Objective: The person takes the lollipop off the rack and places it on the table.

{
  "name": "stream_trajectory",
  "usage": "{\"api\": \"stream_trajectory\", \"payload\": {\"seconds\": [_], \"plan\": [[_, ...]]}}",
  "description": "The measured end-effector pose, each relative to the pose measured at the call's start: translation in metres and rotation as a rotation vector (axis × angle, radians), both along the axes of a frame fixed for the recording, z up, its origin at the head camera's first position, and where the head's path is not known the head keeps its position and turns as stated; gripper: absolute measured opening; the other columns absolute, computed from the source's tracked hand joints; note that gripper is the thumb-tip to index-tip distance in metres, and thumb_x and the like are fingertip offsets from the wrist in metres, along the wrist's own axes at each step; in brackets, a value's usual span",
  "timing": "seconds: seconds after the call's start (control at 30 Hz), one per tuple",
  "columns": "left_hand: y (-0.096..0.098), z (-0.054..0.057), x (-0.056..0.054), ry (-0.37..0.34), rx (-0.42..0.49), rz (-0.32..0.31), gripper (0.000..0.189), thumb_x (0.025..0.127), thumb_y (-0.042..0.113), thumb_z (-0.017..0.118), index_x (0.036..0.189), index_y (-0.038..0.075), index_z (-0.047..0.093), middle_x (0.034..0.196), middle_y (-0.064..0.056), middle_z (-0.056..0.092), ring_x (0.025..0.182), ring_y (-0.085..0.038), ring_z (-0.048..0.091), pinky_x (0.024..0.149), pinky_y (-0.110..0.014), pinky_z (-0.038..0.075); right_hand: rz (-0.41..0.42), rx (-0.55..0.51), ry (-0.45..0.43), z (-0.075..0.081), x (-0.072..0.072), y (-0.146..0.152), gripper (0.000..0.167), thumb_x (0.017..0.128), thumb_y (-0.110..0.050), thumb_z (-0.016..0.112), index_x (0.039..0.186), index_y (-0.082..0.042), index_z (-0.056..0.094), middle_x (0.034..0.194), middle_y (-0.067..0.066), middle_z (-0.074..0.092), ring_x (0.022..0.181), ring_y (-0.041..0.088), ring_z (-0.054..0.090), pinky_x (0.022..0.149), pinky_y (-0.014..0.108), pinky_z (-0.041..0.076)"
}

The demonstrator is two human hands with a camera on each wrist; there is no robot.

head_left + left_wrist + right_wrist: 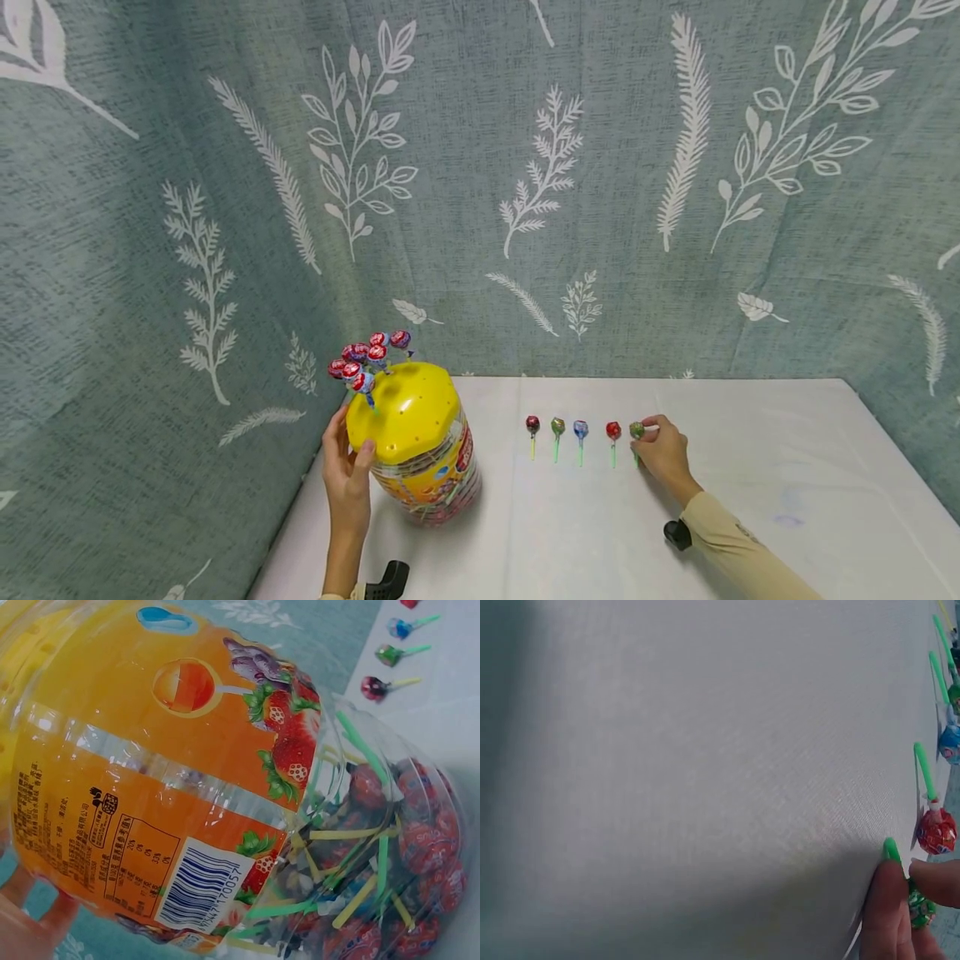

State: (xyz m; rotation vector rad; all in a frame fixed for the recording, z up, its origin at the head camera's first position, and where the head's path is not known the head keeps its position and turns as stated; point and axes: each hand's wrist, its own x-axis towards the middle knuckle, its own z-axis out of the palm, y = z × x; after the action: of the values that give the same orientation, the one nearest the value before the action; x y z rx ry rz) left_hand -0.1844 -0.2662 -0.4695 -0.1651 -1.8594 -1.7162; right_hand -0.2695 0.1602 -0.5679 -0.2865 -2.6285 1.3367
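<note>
Within the pinch of my right hand sits the green lollipop, low at the tabletop, with the red lollipop just left of that hand. My left hand curls round the jar beside its yellow lid. I'd pinch lightly, line the stick up with the red one's, and brace the jar.

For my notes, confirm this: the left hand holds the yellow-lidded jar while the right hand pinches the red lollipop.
Wrong lollipop: the right wrist view shows the right hand pinching a green lollipop at the row's end, not the red one. The left hand holds the yellow-lidded jar.
</note>
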Motion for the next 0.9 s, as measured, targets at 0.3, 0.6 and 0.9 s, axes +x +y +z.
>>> {"api": "stream_trajectory", "payload": {"seconds": [0.3, 0.6, 0.9], "plan": [[0.0, 0.0, 0.001, 0.004, -0.007, 0.001, 0.059, 0.091, 0.008, 0.049, 0.146, 0.014, 0.031, 0.14, -0.007, 0.039, 0.123, -0.018, 0.042, 0.092, -0.016, 0.042, -0.029, 0.032, -0.041, -0.001, 0.0, 0.001, 0.036, 0.077, -0.005, 0.067, 0.109, 0.008, 0.055, 0.08, 0.017, 0.06, 0.088, 0.039, 0.049, 0.071, 0.049, 0.042], [0.0, 0.0, 0.0, 0.003, -0.004, -0.01, 0.059, 0.091, 0.008, 0.049, 0.147, 0.015, 0.031, 0.14, -0.007, 0.038, 0.123, -0.019, 0.043, 0.092, -0.016, 0.042, -0.023, 0.053, 0.019, 0.006, 0.005, 0.01, 0.034, 0.076, -0.006, 0.069, 0.105, 0.008, 0.058, 0.078, 0.016, 0.063, 0.079, 0.037, 0.057, 0.07, 0.048, 0.046], [-0.002, -0.001, -0.001, 0.008, -0.012, -0.005, 0.059, 0.09, 0.008, 0.049, 0.147, 0.012, 0.03, 0.14, -0.007, 0.038, 0.124, -0.018, 0.042, 0.093, -0.016, 0.041, -0.016, 0.034, 0.077, 0.018, 0.005, 0.009, 0.027, 0.078, -0.008, 0.07, 0.101, 0.004, 0.061, 0.078, 0.012, 0.062, 0.072, 0.027, 0.059, 0.061, 0.035, 0.044]]}}
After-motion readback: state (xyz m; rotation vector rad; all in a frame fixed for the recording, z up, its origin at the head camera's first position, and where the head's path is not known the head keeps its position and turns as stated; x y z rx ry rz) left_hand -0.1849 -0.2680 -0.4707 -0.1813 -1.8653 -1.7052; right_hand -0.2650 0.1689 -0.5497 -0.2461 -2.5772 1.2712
